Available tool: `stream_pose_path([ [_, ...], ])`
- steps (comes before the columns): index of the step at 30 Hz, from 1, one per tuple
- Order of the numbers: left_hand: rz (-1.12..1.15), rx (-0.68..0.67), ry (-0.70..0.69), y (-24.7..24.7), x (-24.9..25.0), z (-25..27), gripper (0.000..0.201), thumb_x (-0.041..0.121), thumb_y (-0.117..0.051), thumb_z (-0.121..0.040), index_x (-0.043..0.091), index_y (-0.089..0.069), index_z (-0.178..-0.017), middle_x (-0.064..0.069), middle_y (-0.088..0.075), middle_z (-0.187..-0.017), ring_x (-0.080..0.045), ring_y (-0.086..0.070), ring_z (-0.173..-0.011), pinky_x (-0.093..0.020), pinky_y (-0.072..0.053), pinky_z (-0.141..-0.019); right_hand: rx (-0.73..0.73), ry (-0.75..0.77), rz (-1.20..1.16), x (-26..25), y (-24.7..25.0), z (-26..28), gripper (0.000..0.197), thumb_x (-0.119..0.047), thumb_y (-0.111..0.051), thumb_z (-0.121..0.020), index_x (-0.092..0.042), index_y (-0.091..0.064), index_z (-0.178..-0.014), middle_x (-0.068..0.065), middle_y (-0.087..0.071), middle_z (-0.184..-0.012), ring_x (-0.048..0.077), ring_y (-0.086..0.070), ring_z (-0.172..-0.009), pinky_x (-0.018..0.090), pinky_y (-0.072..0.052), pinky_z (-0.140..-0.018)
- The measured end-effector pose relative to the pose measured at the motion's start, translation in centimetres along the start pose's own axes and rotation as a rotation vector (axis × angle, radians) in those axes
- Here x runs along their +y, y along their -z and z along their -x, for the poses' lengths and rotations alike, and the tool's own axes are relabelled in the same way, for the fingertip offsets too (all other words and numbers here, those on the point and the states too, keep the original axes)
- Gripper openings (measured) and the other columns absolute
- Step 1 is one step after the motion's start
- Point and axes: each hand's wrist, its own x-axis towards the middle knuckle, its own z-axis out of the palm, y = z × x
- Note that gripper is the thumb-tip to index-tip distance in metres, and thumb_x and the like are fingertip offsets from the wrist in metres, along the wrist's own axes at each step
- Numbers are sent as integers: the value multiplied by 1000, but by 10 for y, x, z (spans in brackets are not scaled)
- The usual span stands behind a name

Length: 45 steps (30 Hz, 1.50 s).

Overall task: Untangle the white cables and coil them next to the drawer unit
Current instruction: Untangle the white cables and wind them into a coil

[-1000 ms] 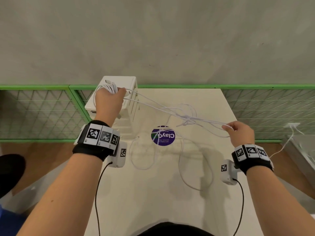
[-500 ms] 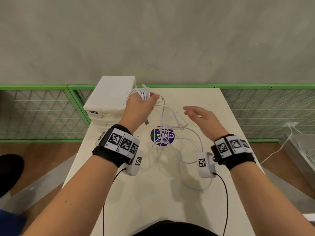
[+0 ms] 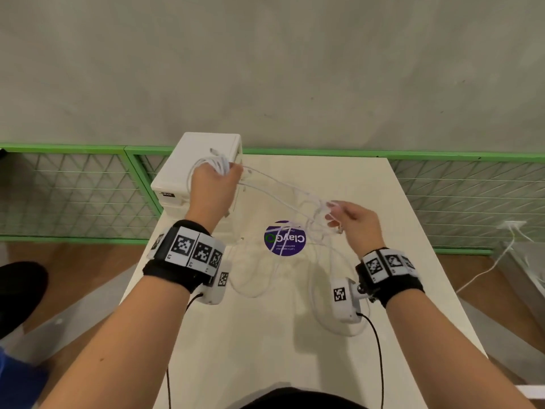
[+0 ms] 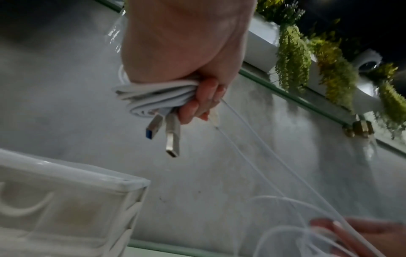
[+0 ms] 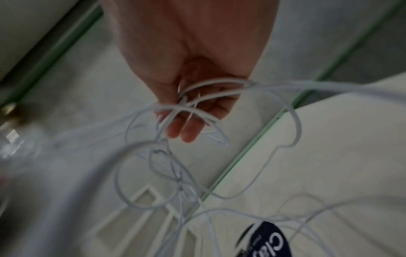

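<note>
My left hand (image 3: pixel 216 180) grips a bundle of coiled white cable (image 4: pixel 151 99) above the white drawer unit (image 3: pixel 188 169); two USB plugs (image 4: pixel 167 132) hang out below the fist. Thin white strands (image 3: pixel 283 193) stretch from it to my right hand (image 3: pixel 345 218), which pinches a knot of tangled loops (image 5: pixel 193 104) in the air over the table. More loose loops (image 3: pixel 253 276) hang down and lie on the white table (image 3: pixel 265 349) between my wrists.
A round purple sticker (image 3: pixel 284 238) marks the table's middle. A green-framed mesh fence (image 3: pixel 460 196) runs behind the table under a grey wall. Another white cable (image 3: pixel 498 255) hangs off to the right, beyond the table edge.
My left hand swung in toward the table's middle, then back over the drawer unit with the bundle. My right hand let go and opened, and now pinches the tangle again nearer the middle.
</note>
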Motion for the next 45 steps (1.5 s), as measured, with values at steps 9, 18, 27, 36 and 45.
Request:
stream_pose_path([
  [9, 36, 219, 60, 22, -17, -23, 35, 22, -61, -84, 15, -40, -57, -10, -44, -59, -23, -44, -45, -19, -39, -33, 407, -421, -163, 49, 58, -12, 17, -13, -44, -95, -7, -59, -99, 6, -61, -68, 6, -57, -35, 29, -44, -54],
  [18, 21, -52, -3, -6, -3, 3, 20, 26, -63, -88, 8, -61, -77, -12, -51, -66, -19, -48, -52, -18, -40, -37, 262, -538, 120, 50, 58, -8, 46, -4, -38, -95, -5, -36, -141, 13, -34, -149, 25, -33, -136, 27, -28, -105],
  [27, 65, -254, -127, -21, 20, 20, 21, 20, -63, -89, 19, -63, -68, 7, -47, -45, -6, -39, -39, -17, -36, -42, -408, 392, 664, 7, -35, -9, 43, -5, -45, -94, -22, -50, -133, 0, -48, -139, 16, -35, -133, 26, -21, -114],
  [36, 41, -173, -151, 3, 25, 10, 16, 20, -63, -88, 6, -70, -83, -5, -51, -57, -7, -42, -41, -19, -39, -39, -531, 274, 908, 30, -33, -20, 23, -32, -56, -92, -21, -72, -105, 2, -68, -106, 24, -56, -105, 35, -41, -91],
  [45, 185, 6, -66, 19, 16, -9, 13, 19, -63, -84, 19, -64, -72, 12, -44, -43, -8, -37, -38, -19, -34, -42, -161, -483, 910, 104, 58, 4, 29, -15, -52, -88, -14, -61, -115, 13, -62, -121, 32, -57, -110, 36, -46, -95],
])
